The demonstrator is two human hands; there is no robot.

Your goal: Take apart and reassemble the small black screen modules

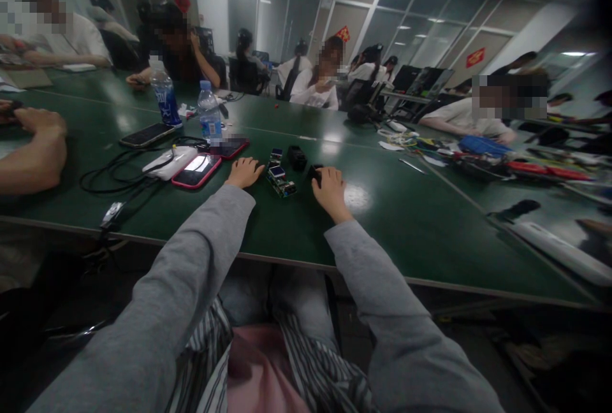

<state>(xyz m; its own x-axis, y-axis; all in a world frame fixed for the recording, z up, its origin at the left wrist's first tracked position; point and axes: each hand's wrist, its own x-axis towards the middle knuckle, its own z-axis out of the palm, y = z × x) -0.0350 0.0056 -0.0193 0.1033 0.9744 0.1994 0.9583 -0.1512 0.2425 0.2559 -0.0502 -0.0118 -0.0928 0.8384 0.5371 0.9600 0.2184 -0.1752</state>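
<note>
My left hand (243, 173) rests on the green table with its fingers stretched out and apart, holding nothing. Just right of it lie two small circuit boards with little screens: a larger green board (282, 184) and a smaller board (275, 157) behind it. A black blocky part (297, 157) stands behind and to the right of these boards. My right hand (331, 191) has its fingers curled on a second small black block (315, 172), partly hidden by the fingers.
Left of my hands are a red-edged phone (197, 171), a white power bank (169, 162) with cables, a dark phone (149, 135) and two bottles, one clear (209, 112), one blue (164, 94). Tangled wires (430, 145) lie right. Another person's arm (36, 152) rests at left.
</note>
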